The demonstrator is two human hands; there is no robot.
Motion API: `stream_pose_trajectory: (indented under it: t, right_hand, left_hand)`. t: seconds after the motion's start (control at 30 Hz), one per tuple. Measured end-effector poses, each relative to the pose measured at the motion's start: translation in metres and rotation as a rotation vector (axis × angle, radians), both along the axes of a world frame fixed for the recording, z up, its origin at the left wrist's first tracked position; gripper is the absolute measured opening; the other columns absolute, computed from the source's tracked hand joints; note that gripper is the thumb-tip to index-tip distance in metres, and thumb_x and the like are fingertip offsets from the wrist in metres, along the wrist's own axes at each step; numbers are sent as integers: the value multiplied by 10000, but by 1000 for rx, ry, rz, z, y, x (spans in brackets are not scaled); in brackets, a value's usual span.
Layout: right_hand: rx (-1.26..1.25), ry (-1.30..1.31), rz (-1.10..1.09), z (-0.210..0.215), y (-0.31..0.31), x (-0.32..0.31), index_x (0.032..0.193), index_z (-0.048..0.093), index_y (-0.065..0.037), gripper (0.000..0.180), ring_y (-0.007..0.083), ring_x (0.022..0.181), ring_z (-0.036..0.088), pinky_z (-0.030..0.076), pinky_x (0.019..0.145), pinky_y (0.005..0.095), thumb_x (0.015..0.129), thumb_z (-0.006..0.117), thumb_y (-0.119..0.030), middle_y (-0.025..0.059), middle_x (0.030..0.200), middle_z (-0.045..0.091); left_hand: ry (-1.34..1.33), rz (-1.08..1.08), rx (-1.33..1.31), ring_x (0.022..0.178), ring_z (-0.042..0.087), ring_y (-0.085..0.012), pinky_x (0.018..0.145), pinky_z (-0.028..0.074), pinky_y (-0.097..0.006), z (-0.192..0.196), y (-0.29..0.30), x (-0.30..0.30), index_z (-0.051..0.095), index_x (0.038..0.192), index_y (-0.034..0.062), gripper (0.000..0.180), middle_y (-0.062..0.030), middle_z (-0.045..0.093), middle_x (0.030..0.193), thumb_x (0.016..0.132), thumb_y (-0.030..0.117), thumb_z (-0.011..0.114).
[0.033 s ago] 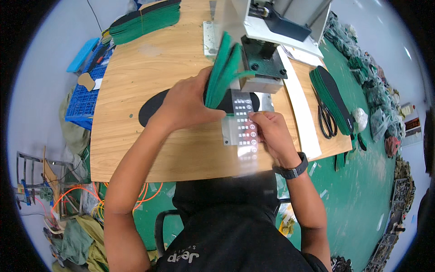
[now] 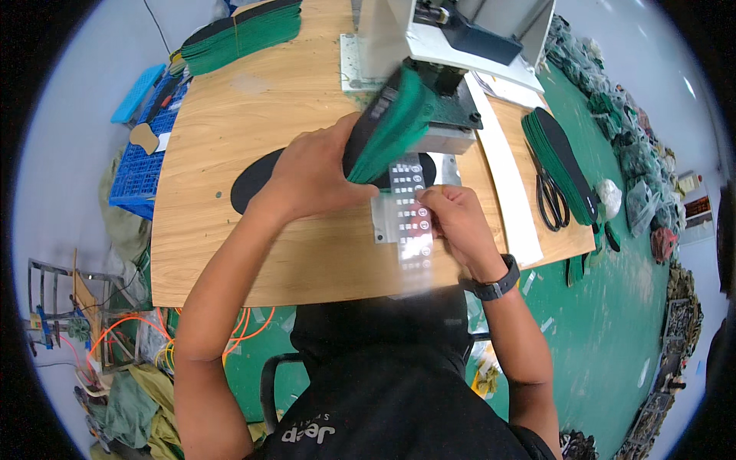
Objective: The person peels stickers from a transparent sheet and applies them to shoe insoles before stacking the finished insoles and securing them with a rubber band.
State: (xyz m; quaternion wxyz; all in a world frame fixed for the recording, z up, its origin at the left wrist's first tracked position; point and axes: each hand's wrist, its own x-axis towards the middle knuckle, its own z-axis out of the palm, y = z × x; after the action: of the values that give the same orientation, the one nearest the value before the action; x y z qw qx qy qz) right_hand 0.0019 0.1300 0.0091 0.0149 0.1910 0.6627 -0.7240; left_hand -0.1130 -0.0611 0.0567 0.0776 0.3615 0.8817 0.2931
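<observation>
My left hand [image 2: 318, 161] is closed round a bundle of black and green insoles [image 2: 391, 126], held on edge and tilted to the right; its upper end is blurred. Beneath that hand a black insole [image 2: 253, 182] lies flat on the wooden table, its other end reaching under the press head [image 2: 452, 115]. Between thumb and fingers my right hand [image 2: 456, 218] pinches a clear strip with white printed marks [image 2: 412, 207]. The strip lies across the flat insole and a metal plate [image 2: 383, 222], and its near end hangs toward the table's front edge.
A banded stack of insoles [image 2: 241, 38] stands at the far left. More insoles [image 2: 560, 161] and black scissors [image 2: 550, 201] lie at the right, beside a long white strip [image 2: 510, 199]. A blue crate [image 2: 138, 176] adjoins the table's left edge. The press frame [image 2: 383, 46] rises at the back.
The insole bundle in my left hand has tipped to the right; its fanned tops have come together and a black face shows. The right hand stays on the strip.
</observation>
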Motion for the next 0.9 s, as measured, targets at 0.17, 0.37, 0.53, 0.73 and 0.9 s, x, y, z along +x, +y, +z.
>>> stream_pose_trajectory:
  t: [0.17,0.37,0.53,0.73,0.9]
  right_hand:
    - [-81,-4,-170,4,13,10,776,613,-12,164,62,500,510,354,438,195,879,567,-132,16,643,593]
    - [-226,38,-241,-3,27,19,806,607,-1,171,81,549,555,419,475,204,903,558,-133,30,697,616]
    - [-239,71,-265,-6,33,19,864,590,35,187,139,644,626,513,551,244,914,527,-134,87,766,635]
    - [-256,134,-161,-7,26,5,873,592,38,218,127,604,598,484,524,226,929,501,-151,82,746,633]
    - [-224,102,-240,2,23,6,884,590,30,208,122,602,602,482,526,217,933,496,-148,79,735,628]
  left_hand:
    - [202,-53,-11,945,569,-402,836,452,-427,-14,7,-3,388,1324,13,863,-245,605,1006,584,215,782]
    - [183,-11,-83,951,571,-408,834,461,-416,-10,15,1,387,1330,13,857,-245,605,1017,582,189,767]
    - [12,22,5,945,598,-377,834,473,-367,-3,6,0,464,1297,68,732,-237,620,1016,611,118,713]
    - [-75,-48,173,900,616,-337,821,475,-344,-9,-9,-9,500,1263,54,655,-212,631,990,633,118,668]
    - [-185,1,381,835,591,-155,805,460,-276,-14,-16,-12,541,1213,14,568,-108,649,925,659,75,652]
